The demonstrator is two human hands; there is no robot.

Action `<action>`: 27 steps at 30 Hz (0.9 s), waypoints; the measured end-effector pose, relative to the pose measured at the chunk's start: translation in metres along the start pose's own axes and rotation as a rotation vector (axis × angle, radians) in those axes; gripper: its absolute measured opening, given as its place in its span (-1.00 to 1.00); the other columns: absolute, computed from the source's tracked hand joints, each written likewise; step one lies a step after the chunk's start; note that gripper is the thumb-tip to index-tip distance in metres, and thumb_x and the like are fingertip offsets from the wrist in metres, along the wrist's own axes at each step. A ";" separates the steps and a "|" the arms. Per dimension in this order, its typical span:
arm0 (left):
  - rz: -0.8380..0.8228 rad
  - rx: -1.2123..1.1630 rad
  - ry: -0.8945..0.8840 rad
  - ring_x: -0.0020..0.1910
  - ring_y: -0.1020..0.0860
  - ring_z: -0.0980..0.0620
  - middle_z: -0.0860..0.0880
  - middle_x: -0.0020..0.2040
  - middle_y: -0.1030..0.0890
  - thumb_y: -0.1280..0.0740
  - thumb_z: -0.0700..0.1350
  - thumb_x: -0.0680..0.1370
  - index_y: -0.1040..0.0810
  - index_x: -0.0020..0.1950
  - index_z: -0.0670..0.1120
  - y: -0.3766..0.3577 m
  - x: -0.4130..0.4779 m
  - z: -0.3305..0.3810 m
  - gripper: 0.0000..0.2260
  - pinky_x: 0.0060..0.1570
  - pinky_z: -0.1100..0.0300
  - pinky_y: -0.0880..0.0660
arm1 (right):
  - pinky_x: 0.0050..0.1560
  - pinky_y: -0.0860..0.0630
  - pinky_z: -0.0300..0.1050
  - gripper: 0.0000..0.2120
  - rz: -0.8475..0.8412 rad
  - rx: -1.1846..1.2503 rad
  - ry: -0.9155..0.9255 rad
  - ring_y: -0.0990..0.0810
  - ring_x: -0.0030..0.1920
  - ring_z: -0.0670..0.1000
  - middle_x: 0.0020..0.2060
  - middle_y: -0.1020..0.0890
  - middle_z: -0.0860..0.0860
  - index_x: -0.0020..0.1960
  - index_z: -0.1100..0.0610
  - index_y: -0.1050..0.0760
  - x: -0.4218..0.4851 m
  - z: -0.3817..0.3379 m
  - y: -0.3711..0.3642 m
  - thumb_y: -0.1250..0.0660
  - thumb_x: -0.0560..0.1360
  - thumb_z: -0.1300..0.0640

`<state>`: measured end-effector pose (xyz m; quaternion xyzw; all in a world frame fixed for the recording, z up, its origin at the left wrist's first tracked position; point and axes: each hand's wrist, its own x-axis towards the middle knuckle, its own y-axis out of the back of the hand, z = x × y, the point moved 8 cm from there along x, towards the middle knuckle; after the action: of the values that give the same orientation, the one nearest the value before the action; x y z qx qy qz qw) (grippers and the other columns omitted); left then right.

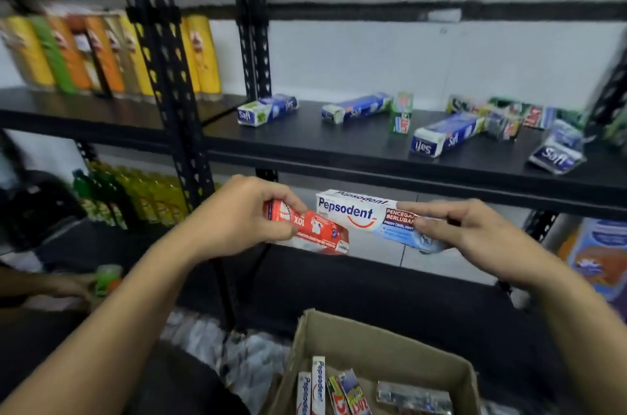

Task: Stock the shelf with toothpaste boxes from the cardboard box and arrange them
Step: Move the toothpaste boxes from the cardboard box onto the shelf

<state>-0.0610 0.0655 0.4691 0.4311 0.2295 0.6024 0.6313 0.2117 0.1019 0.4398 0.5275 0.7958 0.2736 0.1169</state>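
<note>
1. Holding one toothpaste box in each hand, the person faces the shelf (pixel 339 143). Both boxes are raised just below its front edge, at the centre of the view.
2. Work done: several blue-and-white boxes (pixel 444 134) lie on the shelf from 12 to 2 o'clock at mixed angles. One green box (pixel 401 112) stands upright among them. A loose cluster (pixel 502 119) sits toward 2 o'clock, too blurred to identify.
3. Work left: the cardboard box (pixel 383 343) at 6 o'clock holds more toothpaste boxes (pixel 318 380), standing on end. Stocking appears to be partly done. Arranging seems barely begun, since nothing on the shelf is lined up.
4. Left hand (pixel 237 214): the forearm rises from 7 o'clock. Its fingers (pixel 278 195) and thumb are curled round the left end of the red toothpaste box (pixel 315 228), which slants down toward 4 o'clock.
5. Right hand (pixel 475 231): the forearm rises from 4 o'clock. Its fingers (pixel 437 207) lie along the top of the white Pepsodent box (pixel 359 211) with the thumb beneath, pinching the right end. The label faces the camera.
6. The two held boxes overlap at the middle, the red one in front. Whether they touch cannot be told.
7. Neighbouring stock: tall snack canisters (pixel 112 54) at 10 o'clock and yellow bottles (pixel 149 197) at 9 o'clock.
</note>
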 end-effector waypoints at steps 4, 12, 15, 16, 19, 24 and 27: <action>0.143 0.034 -0.066 -0.19 -0.64 0.16 0.15 -0.09 -0.69 -0.54 -0.04 0.41 -0.68 -0.02 0.17 0.067 -0.011 0.028 -0.81 -0.27 0.17 -0.60 | 0.20 -0.54 -0.16 -0.74 0.079 0.058 0.100 -0.65 0.12 -0.07 0.04 -0.71 -0.13 0.21 -0.10 -0.62 0.006 -0.056 0.027 -0.32 0.57 0.12; 0.384 -0.168 -0.108 -0.08 -0.61 0.29 0.17 -0.01 -0.62 -0.53 0.00 0.40 -0.66 0.04 0.15 0.124 0.011 0.031 -0.77 -0.23 0.25 -0.63 | 0.24 -0.49 -0.18 -0.77 0.309 0.046 0.205 -0.64 0.08 -0.16 0.02 -0.71 -0.17 0.15 -0.08 -0.65 0.036 -0.113 0.078 -0.31 0.58 0.15; 0.426 -0.272 -0.045 -0.07 -0.64 0.17 0.12 0.01 -0.63 -0.54 -0.04 0.42 -0.67 0.06 0.11 0.111 0.056 0.006 -0.77 -0.19 0.24 -0.63 | -0.02 -0.57 -0.34 -0.76 0.366 0.031 0.185 -0.67 -0.04 -0.10 0.04 -0.71 -0.03 0.20 -0.02 -0.62 0.057 -0.116 0.089 -0.29 0.60 0.18; 0.410 -0.321 -0.020 -0.06 -0.64 0.12 0.08 0.02 -0.64 -0.54 -0.04 0.42 -0.67 0.05 0.11 0.102 0.074 -0.006 -0.77 -0.19 0.22 -0.62 | -0.07 -0.58 -0.33 -0.75 0.378 0.011 0.172 -0.68 -0.03 -0.04 0.06 -0.70 0.00 0.22 0.00 -0.61 0.064 -0.116 0.091 -0.28 0.60 0.18; 0.316 -0.459 0.039 -0.18 -0.60 0.04 -0.02 -0.08 -0.67 -0.55 -0.18 0.41 -0.68 0.02 0.01 0.067 0.122 -0.039 -0.78 -0.32 0.31 -0.51 | 0.05 -0.60 0.02 -0.74 0.403 -0.081 0.143 -0.69 0.01 0.07 0.06 -0.69 0.01 0.25 -0.02 -0.59 0.085 -0.115 0.097 -0.27 0.61 0.13; 0.292 -0.285 0.013 -0.31 -0.57 0.20 0.01 0.00 -0.66 -0.53 -0.15 0.39 -0.63 0.01 0.08 0.042 0.173 -0.065 -0.75 -0.25 0.27 -0.50 | 0.07 -0.59 0.23 -0.74 0.375 -0.217 0.136 -0.69 -0.10 0.17 -0.02 -0.71 -0.06 0.24 -0.08 -0.60 0.128 -0.107 0.105 -0.29 0.59 0.07; 0.258 -0.172 -0.008 0.05 -0.58 0.29 0.21 0.06 -0.65 -0.45 -0.02 0.42 -0.60 0.14 0.13 0.047 0.191 -0.073 -0.70 0.11 0.21 -0.52 | 0.17 -0.56 0.13 -0.73 0.354 -0.299 0.127 -0.66 -0.01 0.03 0.05 -0.70 -0.07 0.25 -0.07 -0.60 0.159 -0.099 0.109 -0.29 0.59 0.08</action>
<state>-0.1141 0.2632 0.5129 0.4038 0.1173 0.6942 0.5842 0.1826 0.2469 0.5988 0.6173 0.6474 0.4372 0.0937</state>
